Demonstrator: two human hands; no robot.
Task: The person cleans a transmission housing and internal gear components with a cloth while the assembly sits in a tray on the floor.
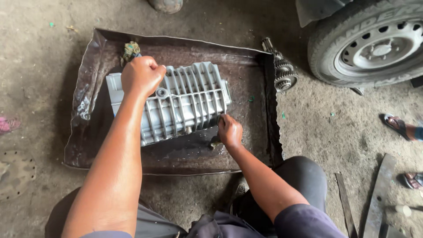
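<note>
Two hands work over a ribbed grey metal casing [176, 103] that lies in the middle of a dark, oily metal tray [88, 110] on the floor. In the head view the left hand [142, 75] is clenched in a fist on the casing's far left part, apparently around a rag [131, 50] showing just beyond it. The right hand [229, 131] is closed at the casing's near right edge, pinching something small that I cannot make out. A gear shaft [282, 70] lies beside the tray's far right corner, near a car wheel [374, 44]. The casing looks mostly clean, though the tray remains wet and grimy.
</note>
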